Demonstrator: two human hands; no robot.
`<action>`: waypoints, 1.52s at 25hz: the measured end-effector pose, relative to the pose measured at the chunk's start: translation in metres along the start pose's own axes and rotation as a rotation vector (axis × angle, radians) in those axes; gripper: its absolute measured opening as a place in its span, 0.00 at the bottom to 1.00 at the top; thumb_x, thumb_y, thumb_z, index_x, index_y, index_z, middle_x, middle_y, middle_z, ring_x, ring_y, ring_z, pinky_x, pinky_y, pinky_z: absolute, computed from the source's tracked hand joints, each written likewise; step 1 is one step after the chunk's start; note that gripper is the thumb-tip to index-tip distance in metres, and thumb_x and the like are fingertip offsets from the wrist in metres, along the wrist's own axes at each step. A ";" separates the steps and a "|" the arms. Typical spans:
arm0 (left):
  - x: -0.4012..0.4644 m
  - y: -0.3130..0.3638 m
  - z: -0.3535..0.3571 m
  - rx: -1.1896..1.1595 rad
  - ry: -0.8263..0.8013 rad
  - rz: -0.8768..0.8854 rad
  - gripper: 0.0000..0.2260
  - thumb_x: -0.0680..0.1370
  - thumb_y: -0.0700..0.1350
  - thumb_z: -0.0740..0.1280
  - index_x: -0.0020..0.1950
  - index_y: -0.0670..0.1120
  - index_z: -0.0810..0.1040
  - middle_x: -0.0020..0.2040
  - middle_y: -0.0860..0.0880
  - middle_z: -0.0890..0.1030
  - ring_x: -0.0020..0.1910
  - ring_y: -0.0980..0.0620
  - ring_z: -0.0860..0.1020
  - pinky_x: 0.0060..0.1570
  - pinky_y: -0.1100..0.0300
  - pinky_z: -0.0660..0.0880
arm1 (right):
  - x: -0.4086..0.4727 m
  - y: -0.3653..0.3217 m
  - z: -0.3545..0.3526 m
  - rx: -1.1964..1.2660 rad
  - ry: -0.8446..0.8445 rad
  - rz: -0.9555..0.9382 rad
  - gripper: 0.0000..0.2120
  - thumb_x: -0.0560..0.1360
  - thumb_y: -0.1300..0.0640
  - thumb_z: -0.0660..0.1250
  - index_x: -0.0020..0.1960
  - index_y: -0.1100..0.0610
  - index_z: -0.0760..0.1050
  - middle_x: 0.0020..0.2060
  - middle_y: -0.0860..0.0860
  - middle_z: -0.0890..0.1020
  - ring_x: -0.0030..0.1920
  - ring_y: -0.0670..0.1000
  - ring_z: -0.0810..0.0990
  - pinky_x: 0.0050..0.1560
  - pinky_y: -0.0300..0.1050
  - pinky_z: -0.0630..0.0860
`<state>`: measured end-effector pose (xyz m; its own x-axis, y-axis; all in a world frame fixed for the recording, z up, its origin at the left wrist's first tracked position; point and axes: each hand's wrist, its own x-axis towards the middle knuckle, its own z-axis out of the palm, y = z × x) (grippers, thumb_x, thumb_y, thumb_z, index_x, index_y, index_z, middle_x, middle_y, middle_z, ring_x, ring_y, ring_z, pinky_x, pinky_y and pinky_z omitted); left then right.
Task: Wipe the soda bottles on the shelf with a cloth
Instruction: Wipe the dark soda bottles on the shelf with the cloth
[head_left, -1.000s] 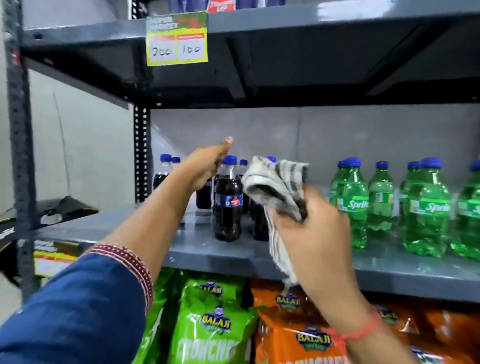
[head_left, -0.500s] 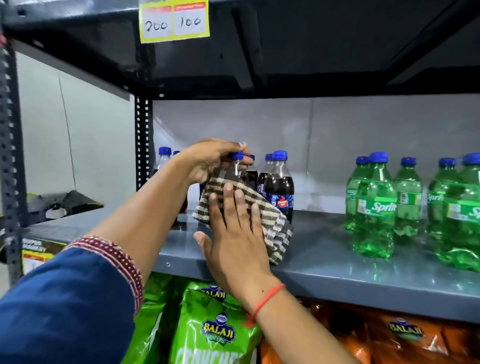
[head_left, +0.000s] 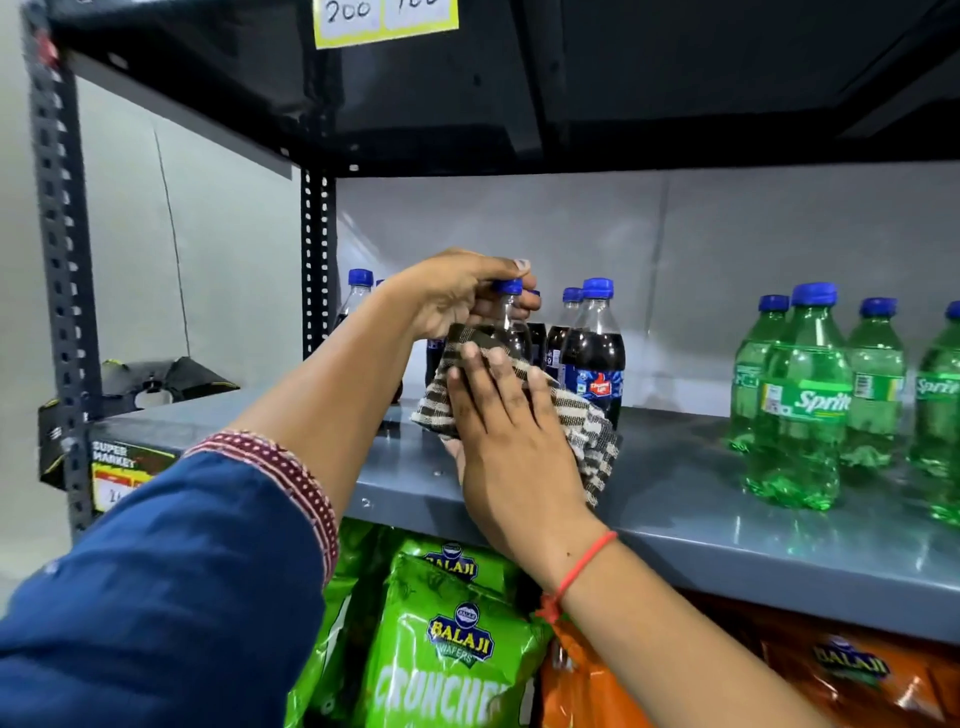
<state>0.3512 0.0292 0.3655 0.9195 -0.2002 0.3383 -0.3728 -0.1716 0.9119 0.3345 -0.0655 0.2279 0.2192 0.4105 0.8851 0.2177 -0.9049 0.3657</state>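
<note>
Several dark cola bottles with blue caps stand at the left of the grey metal shelf. My left hand grips the neck and cap of one cola bottle near the shelf's front. My right hand lies flat with fingers spread, pressing a brown-and-cream striped cloth against that bottle's body. The cloth hides most of the bottle's lower half. Several green Sprite bottles stand further right on the same shelf.
Another dark shelf board hangs close overhead with a yellow price tag. A slotted upright post runs down the left. Green and orange snack bags fill the shelf below.
A second ago my right hand held the bunched cloth in the air and my left reached for the bottles. Now my left grips a cola bottle's top and my right presses the cloth on it.
</note>
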 end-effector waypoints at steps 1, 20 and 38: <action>0.001 0.000 0.000 -0.005 -0.002 0.001 0.12 0.75 0.47 0.63 0.52 0.40 0.77 0.46 0.45 0.82 0.35 0.55 0.82 0.40 0.65 0.79 | 0.002 0.001 0.000 -0.002 0.006 0.000 0.30 0.67 0.52 0.70 0.66 0.60 0.69 0.68 0.56 0.71 0.68 0.57 0.68 0.67 0.54 0.53; 0.000 0.000 -0.002 -0.041 -0.012 -0.025 0.09 0.75 0.46 0.63 0.48 0.41 0.78 0.41 0.47 0.83 0.35 0.55 0.82 0.40 0.65 0.80 | 0.010 0.031 -0.007 0.027 -0.040 -0.318 0.25 0.71 0.53 0.50 0.63 0.57 0.74 0.64 0.54 0.76 0.66 0.57 0.72 0.66 0.54 0.57; -0.001 0.001 0.000 -0.048 0.039 -0.075 0.10 0.74 0.46 0.64 0.47 0.41 0.79 0.43 0.46 0.80 0.38 0.53 0.80 0.39 0.64 0.79 | 0.023 0.001 -0.024 0.604 -0.197 0.386 0.29 0.80 0.55 0.49 0.73 0.64 0.37 0.75 0.61 0.41 0.75 0.57 0.42 0.72 0.43 0.40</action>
<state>0.3500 0.0293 0.3656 0.9491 -0.1507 0.2767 -0.2974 -0.1381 0.9447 0.3171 -0.0602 0.2554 0.5403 0.1401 0.8297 0.5630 -0.7930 -0.2328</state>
